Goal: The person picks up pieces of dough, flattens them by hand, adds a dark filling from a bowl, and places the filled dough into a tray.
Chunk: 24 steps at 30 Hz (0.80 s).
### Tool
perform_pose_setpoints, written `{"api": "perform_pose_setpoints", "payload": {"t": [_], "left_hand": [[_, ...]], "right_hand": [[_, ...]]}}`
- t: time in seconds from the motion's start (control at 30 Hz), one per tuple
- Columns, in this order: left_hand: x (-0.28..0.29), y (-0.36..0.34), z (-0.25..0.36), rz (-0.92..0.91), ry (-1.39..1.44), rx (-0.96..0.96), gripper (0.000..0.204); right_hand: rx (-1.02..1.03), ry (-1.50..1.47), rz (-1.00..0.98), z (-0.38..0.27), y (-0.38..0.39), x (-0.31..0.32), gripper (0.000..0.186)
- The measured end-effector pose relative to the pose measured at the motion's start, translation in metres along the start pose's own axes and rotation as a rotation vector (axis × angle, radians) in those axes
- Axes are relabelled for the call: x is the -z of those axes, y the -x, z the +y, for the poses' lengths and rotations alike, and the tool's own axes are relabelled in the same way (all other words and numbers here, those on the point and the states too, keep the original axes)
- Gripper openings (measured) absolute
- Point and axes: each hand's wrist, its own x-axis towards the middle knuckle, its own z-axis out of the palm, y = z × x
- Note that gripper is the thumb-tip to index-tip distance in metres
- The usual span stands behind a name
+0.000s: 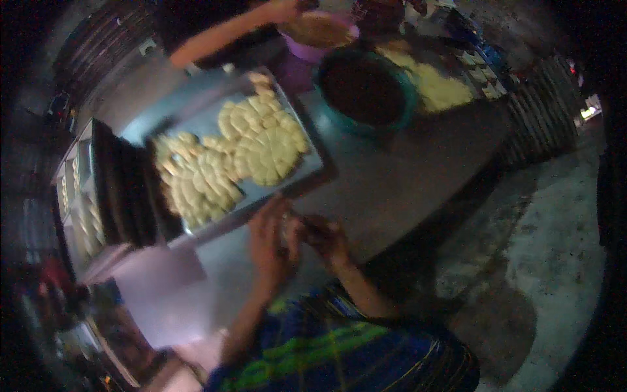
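Observation:
My left hand and my right hand are close together over the near edge of the table, in front of a metal tray. The fingers of my left hand curl inward, with a small pale spot showing between them. Those of my right hand bend toward it, dark and blurred. Whatever they hold is too small and smeared to name. Many pale dough pieces lie on the tray, packed in rounded clusters; another cluster of dough pieces sits nearer its left side.
Stacked dark trays stand at the left. Beyond the table's middle is a green basin with dark contents, near a purple basin. Yellowish dough lies behind it. Another person's arm reaches across the far side.

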Motion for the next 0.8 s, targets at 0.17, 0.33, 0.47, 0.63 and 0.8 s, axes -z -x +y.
{"api": "perform_pose_setpoints", "payload": {"t": [0.17, 0.33, 0.47, 0.63, 0.8], "left_hand": [[-0.009, -0.019, 0.026, -0.063, -0.067, -0.373, 0.020], [-0.017, -0.012, 0.023, -0.258, 0.212, -0.191, 0.032], [-0.039, -0.013, 0.021, -0.454, 0.628, 0.120, 0.051], [-0.040, 0.001, -0.008, -0.252, 0.862, 0.465, 0.043], [-0.002, 0.037, -0.060, -0.144, 0.733, 0.703, 0.025]], "right_hand": [[-0.067, -0.018, -0.119, 0.008, 0.006, -0.004, 0.056], [-0.164, -0.229, -0.128, 0.011, 0.014, 0.037, 0.048], [-0.096, -0.305, -0.018, 0.002, 0.020, 0.095, 0.043], [0.071, 0.102, 0.052, -0.093, -0.025, 0.118, 0.041], [0.189, 1.277, -0.147, -0.229, -0.173, 0.119, 0.027]]}}
